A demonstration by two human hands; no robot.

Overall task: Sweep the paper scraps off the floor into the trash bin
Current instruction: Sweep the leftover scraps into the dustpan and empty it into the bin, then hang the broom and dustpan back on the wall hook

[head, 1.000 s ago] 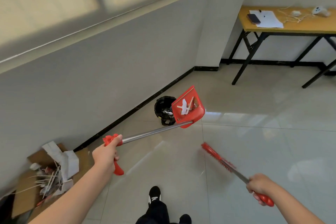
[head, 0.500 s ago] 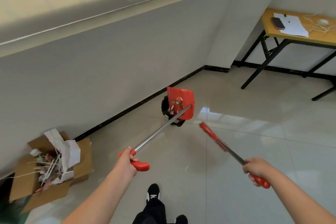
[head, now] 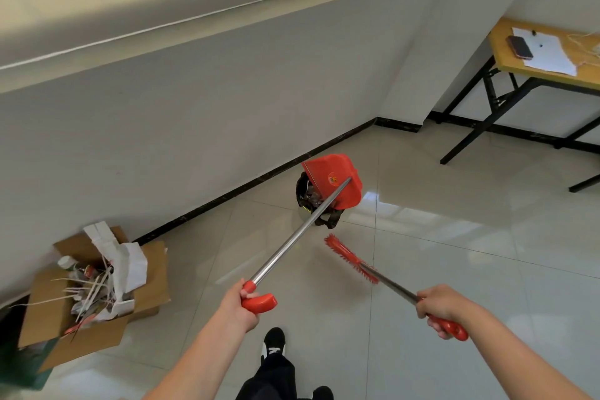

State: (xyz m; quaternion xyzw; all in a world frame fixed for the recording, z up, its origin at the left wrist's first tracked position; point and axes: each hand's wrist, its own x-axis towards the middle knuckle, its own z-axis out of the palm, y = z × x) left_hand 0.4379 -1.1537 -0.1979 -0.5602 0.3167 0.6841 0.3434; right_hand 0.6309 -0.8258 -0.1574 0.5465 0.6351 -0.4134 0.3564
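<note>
The left hand is wrapped tight around the curved red grip of the dustpan, whose long metal shaft runs up and away to the red pan. The pan is tipped over, its back side facing the camera and its mouth turned down over the trash bin, a small dark bin lined with a black bag that stands on the tiled floor near the black baseboard of the wall. Crumpled scraps show inside the bin under the pan's lower edge; whether any paper is left in the pan cannot be told. The right hand is closed around the red handle of the broom, which is held low and slanted, its red bristle head hanging above the floor just in front of the bin and apart from the dustpan. A cardboard box stuffed with paper and sticks sits at the wall on the left. A desk at the far right carries a phone lying on a white sheet near its left edge.
</note>
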